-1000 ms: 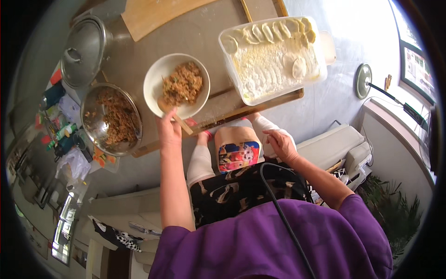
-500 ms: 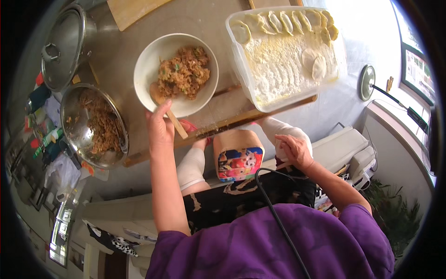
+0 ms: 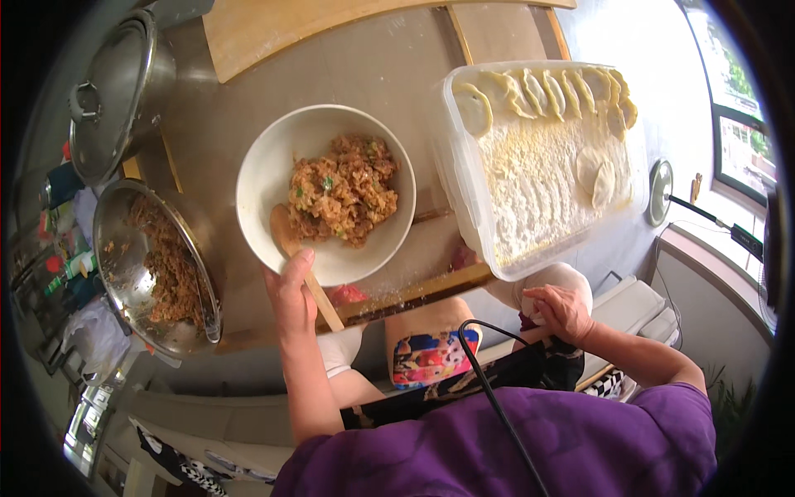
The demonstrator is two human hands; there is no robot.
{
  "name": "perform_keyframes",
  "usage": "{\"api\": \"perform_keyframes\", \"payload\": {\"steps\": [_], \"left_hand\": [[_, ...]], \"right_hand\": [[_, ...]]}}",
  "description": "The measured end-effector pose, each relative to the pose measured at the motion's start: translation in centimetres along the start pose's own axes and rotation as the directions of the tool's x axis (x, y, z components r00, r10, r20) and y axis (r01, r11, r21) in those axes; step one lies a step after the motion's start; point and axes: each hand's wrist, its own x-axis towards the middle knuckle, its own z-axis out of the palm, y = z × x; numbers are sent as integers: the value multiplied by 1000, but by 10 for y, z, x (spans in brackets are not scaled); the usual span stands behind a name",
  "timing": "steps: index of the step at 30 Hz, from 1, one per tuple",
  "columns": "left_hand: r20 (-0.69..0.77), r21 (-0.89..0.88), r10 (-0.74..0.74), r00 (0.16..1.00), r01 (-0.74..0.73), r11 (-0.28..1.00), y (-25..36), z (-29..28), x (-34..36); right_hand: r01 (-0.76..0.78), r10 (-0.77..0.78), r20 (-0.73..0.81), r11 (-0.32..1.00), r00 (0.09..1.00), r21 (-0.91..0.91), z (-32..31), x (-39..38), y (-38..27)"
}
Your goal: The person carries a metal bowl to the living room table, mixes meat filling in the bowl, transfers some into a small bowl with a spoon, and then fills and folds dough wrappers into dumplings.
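My left hand [image 3: 291,290] grips the white bowl [image 3: 263,174] at its near rim, thumb lying on a wooden spoon [image 3: 323,302] whose head rests inside beside a mound of brown minced mixture with green bits [image 3: 339,182]. At the left is a steel basin [image 3: 120,282] with similar mixture. To the right, a clear plastic tray [image 3: 464,199] holds flour, several pale folded dumplings [image 3: 555,91] along its far side and a couple more lying at the right. My right hand [image 3: 559,308] rests near my knee with nothing in it, fingers loosely bent and apart.
A lidded steel pot [image 3: 108,108] stands back left, with bags [image 3: 95,335] and bottles beside it. A wooden board [image 3: 323,25] lies on the table [image 3: 389,74]. Below are a stool [image 3: 426,327] with a printed top and a pale sofa [image 3: 207,418]; a window is at right.
The bowl has risen toward me in my left hand and looks larger. My head view has shifted, and my right hand has settled by the knee with its fingers more bent.
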Motion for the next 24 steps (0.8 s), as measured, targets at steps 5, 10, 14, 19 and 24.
{"api": "perform_keyframes", "payload": {"steps": [5, 10, 14, 19, 24], "left_hand": [[8, 10, 25, 1000, -25, 1000, 1, 1, 2], [64, 45, 95, 993, -98, 994, -3, -2, -3], [169, -49, 235, 957, -230, 972, -12, 2, -10], [242, -27, 194, 951, -193, 981, -21, -18, -18], [269, -160, 270, 925, -233, 959, -37, -12, -21]], "right_hand": [[18, -18, 8, 998, 1000, -55, 5, 2, 14], [103, -117, -112, 988, 987, -117, 12, 6, 23], [34, -61, -212, 991, 975, -133, 23, -11, 41], [-43, -123, -420, 930, 899, -365, 51, -36, 39], [-4, -237, -550, 916, 801, -402, 66, -40, 79]]}}
